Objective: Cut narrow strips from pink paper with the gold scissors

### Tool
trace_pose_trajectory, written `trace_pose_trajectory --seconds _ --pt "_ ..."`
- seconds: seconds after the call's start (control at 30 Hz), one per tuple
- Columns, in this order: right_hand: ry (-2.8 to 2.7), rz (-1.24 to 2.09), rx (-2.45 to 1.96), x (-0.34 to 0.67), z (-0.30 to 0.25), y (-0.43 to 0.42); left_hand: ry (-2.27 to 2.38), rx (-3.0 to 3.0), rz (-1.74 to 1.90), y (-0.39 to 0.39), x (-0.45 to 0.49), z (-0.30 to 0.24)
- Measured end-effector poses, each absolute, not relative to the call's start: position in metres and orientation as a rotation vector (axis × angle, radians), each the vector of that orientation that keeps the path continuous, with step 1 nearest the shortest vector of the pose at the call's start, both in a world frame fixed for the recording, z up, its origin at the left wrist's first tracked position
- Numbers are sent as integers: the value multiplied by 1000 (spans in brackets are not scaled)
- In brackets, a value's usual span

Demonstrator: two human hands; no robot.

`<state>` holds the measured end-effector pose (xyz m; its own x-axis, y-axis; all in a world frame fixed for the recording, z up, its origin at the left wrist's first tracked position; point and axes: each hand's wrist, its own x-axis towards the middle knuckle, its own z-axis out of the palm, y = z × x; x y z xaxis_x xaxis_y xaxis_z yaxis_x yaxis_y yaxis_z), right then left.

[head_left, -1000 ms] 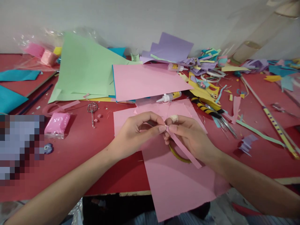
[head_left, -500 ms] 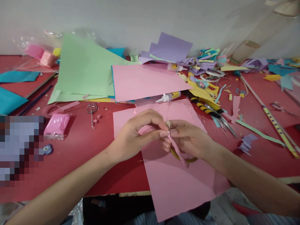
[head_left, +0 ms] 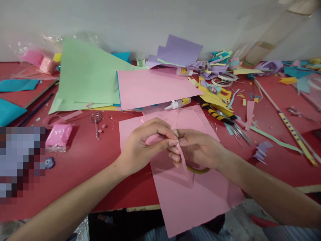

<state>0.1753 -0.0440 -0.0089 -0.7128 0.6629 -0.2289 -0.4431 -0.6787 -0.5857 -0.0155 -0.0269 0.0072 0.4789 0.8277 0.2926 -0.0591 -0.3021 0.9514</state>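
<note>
Pink strip (head_left: 184,162) hung over the pink sheet (head_left: 195,207), far end pinched by the left hand (head_left: 144,144) and right hand (head_left: 203,147) (any finished work there was hidden); its loose near length seemed unworked.

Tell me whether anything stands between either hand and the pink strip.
Nothing visible does: the left hand and right hand have their fingertips together at the strip's upper end. The yellow ring, partly hidden by the right hand, is not in the way.
</note>
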Motion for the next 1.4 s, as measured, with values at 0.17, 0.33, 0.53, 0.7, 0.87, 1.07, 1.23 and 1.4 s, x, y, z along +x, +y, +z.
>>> trace_pose_trajectory --seconds 0.17,0.33,0.53,0.7,0.87,1.07,1.23,1.4 --pt "-921 1944 -815 170 -4 -50 768 1554 996 -27 -17 8" --pt "-1483 1192 -1042 167 0 -60 863 1487 983 -28 -16 12" --pt "-1822 530 -1137 169 -3 -62 822 1396 981 -31 -14 11" --pt "-1867 369 -1128 168 -2 -60 822 1339 960 -31 -13 9" --pt "-1852 396 -1166 167 0 -61 845 1339 959 -32 -12 7" --pt "-1800 461 -1192 166 -2 -63 904 1395 951 -33 -12 7" --pt "-1785 484 -1194 164 -3 -63 947 1517 963 -34 -12 8" --pt "-1828 422 -1201 165 -3 -62 963 1529 943 -33 -11 8"
